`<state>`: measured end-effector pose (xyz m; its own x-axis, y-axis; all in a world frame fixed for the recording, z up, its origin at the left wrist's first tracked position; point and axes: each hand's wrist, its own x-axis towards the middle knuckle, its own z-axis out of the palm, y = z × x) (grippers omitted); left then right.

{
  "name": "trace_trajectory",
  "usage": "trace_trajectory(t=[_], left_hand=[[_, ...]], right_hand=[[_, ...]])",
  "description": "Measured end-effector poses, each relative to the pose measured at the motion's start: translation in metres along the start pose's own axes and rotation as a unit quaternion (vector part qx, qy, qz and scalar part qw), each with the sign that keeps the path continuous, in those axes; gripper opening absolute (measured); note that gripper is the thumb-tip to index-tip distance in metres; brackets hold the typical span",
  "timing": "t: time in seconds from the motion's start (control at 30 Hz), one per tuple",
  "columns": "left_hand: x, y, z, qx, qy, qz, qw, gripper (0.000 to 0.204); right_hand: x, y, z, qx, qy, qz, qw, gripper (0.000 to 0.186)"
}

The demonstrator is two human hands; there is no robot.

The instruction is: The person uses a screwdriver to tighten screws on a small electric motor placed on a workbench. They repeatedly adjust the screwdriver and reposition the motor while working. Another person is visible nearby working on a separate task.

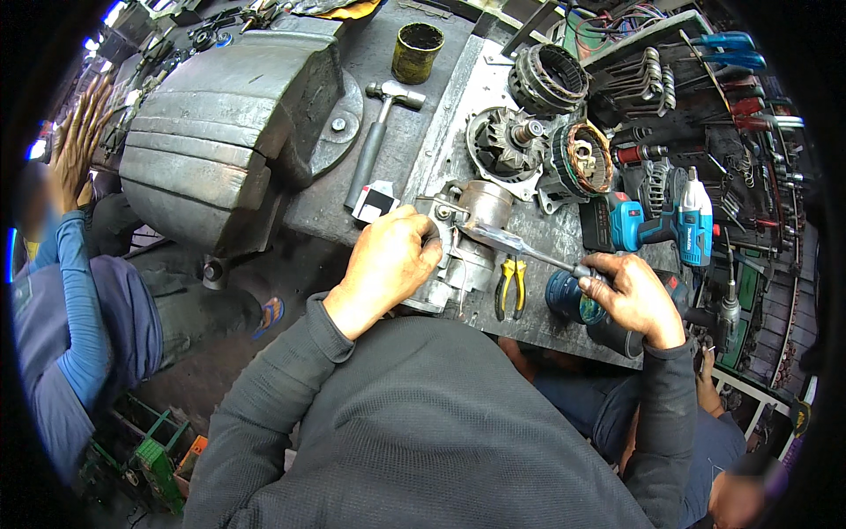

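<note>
A grey metal motor unit with a round cylinder (486,204) lies at the bench's front edge. My left hand (388,267) is closed against its left side, fingers curled; what they grip is hidden. A thin metal rod (438,204) sticks out just beyond that hand, across the unit. In my right hand (636,298) is a long-shafted metal tool (539,254), its broad, flat end resting at or just over the cylinder. Yellow-and-black pliers (510,288) lie between the unit and my right hand. A small white-and-black box (375,202) sits beyond my left hand.
Beyond the unit stand a finned rotor (508,141), a stator ring (549,78) and a copper-wound housing (580,159). A blue impact driver (692,219) lies right. A hammer (382,132), yellow pot (417,53) and large vise (211,132) are left. Co-workers sit at far left and lower right.
</note>
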<state>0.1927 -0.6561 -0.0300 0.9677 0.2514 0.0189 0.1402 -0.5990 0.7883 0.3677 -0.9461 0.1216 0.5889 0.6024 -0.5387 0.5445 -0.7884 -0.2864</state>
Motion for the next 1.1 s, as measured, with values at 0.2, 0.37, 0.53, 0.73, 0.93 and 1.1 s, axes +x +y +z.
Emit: trace_trajectory(t=[0.2,0.37,0.53,0.73,0.93,1.1], left_hand=[[0.001,0.003,-0.001,0.001,-0.015,-0.002,1.0,0.02],[0.001,0.001,0.002,-0.006,-0.016,0.006,1.0,0.019],[0.001,-0.002,0.005,-0.008,-0.015,0.008,1.0,0.018],[0.001,-0.004,0.005,-0.006,-0.016,0.014,1.0,0.018],[0.002,-0.002,0.003,-0.016,-0.022,0.015,1.0,0.02],[0.003,-0.002,0.001,-0.016,-0.026,0.017,0.999,0.019]], right_hand=[[-0.006,-0.006,0.007,-0.014,0.039,-0.026,0.999,0.032],[-0.014,-0.01,0.017,-0.046,0.086,-0.05,0.994,0.028],[-0.025,-0.019,0.027,-0.087,0.114,-0.045,0.989,0.032],[-0.021,-0.017,0.03,-0.055,0.107,-0.049,0.991,0.033],[-0.017,-0.012,0.02,0.033,0.022,0.001,0.999,0.034],[-0.013,-0.011,0.017,0.017,0.015,0.009,1.0,0.033]])
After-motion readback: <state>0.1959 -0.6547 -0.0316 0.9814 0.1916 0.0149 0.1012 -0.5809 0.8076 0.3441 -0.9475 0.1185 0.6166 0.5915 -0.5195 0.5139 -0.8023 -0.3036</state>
